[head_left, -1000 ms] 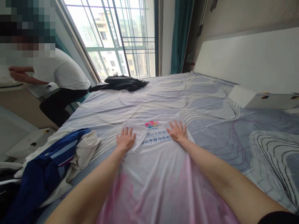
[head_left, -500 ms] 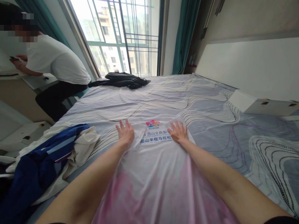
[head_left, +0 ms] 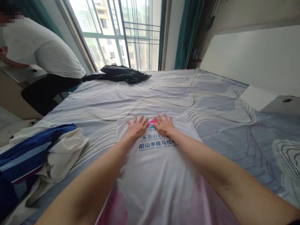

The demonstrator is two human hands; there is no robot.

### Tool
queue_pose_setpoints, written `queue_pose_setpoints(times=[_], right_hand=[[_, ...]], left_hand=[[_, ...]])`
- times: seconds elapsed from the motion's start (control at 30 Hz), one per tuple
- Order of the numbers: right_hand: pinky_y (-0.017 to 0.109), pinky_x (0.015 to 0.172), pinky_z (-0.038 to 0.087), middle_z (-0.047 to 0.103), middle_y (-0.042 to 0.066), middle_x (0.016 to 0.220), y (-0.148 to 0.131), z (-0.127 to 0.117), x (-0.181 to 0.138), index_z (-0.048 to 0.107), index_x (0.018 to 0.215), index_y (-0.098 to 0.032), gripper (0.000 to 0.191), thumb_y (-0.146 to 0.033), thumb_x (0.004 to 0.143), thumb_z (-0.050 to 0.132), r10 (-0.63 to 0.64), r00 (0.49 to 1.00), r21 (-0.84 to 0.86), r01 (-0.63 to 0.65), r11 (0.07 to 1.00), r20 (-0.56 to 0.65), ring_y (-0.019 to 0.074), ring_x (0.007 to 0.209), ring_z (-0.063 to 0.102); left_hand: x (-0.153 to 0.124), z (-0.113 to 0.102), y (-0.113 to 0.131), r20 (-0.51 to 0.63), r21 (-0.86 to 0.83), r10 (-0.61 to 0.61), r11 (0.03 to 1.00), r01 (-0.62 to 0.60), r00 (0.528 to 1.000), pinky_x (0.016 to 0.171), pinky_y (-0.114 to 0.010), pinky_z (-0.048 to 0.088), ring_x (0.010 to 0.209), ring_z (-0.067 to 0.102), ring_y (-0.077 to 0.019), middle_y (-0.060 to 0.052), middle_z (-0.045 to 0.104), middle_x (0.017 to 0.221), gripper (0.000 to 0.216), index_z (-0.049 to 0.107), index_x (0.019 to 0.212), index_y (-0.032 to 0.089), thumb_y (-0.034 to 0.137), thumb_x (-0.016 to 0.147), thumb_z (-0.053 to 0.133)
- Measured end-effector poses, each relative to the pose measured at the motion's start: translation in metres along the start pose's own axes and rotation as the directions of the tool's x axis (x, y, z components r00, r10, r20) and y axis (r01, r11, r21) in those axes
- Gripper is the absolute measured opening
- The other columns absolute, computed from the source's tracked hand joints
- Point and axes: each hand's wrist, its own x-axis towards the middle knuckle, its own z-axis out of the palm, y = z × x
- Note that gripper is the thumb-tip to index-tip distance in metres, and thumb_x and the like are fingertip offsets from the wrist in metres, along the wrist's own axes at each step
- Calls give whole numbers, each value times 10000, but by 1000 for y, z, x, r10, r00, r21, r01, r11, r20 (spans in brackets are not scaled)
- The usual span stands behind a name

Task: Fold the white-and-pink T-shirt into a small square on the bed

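Note:
A white and pink T-shirt with blue print lies spread on the bed in front of me. My left hand rests flat on its upper part, fingers stretched out. Close beside it my right hand also lies flat and open on the shirt, partly covering a pink logo. Both hands nearly touch at the shirt's top middle. Neither holds anything.
A heap of blue and white clothes lies at the bed's left edge. A black garment sits at the far side by the window. A white box rests at the right. Another person in a white shirt bends at the left.
Both hands have slid inward over the shirt from its outer parts to its top middle, and now lie side by side. The view has shifted slightly.

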Motion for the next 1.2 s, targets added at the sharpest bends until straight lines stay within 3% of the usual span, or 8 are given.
queue_pose_setpoints(times=[0.23,0.47,0.63,0.77,0.87,0.93,1.03,1.2], right_hand=[[714,1200,-15,41,-12,1729,8,0,49,146,1652,-325,714,-636,1014,230,71,997,-8,-71,997,-25,393,1567,-22],[645,1231,-45,-61,16,1725,5,-6,38,64,1661,-268,733,-620,1035,210,23,999,25,-22,999,-40,353,1567,-108],[642,1239,-38,20,21,1725,26,-2,-27,77,1662,-234,724,-601,1049,192,-58,991,-26,55,998,-119,336,1578,-38],[633,1247,94,127,57,1714,51,2,-97,154,1656,-177,679,-515,1069,181,63,981,-37,-71,997,-182,355,1574,71],[634,1243,99,155,64,1708,53,4,-137,204,1647,-167,647,-466,1073,199,70,952,-102,-105,989,-297,346,1576,67],[623,1244,108,189,75,1700,45,10,-160,268,1632,-169,633,-454,1068,248,84,949,-138,-130,982,-303,349,1572,98],[601,1246,121,171,89,1701,25,26,-200,286,1627,-163,630,-431,1057,294,124,955,-154,-170,973,-271,355,1570,110],[624,1228,144,179,97,1702,-3,58,-302,309,1622,-187,620,-379,1033,325,176,934,-146,-230,962,-312,359,1565,139]], left_hand=[[50,3,-11,15,100,-33,995,32,999,1110,-849,52,1566,54,-433,19,87,1728,616,210,1602,468,602,1001,182],[22,-3,1,-130,68,18,998,-9,991,1184,-759,14,1571,-38,-399,-29,23,1730,672,144,1642,336,592,1021,136],[-43,-6,-32,-2,80,208,975,-207,978,1229,-672,84,1580,17,-355,-24,80,1727,661,240,1625,333,600,1020,236],[-109,-14,-54,-139,-63,63,995,-72,988,1244,-611,163,1579,58,-356,-71,138,1722,653,331,1603,232,525,1028,230],[-166,-12,-35,-406,-157,-85,987,22,910,1229,-519,289,1544,253,-331,-178,303,1661,702,372,1561,107,531,1004,322],[-208,-3,-13,-485,-149,-194,979,138,853,1170,-490,382,1460,397,-344,-274,418,1557,771,384,1515,2,557,980,365],[-274,17,17,-471,-26,-354,921,389,808,1001,-534,483,1258,540,-428,-355,537,1350,839,475,1388,-93,605,924,434],[-385,43,25,-239,-80,-465,884,460,852,853,-435,506,929,662,-333,-168,691,941,435,664,911,177,483,965,359]])
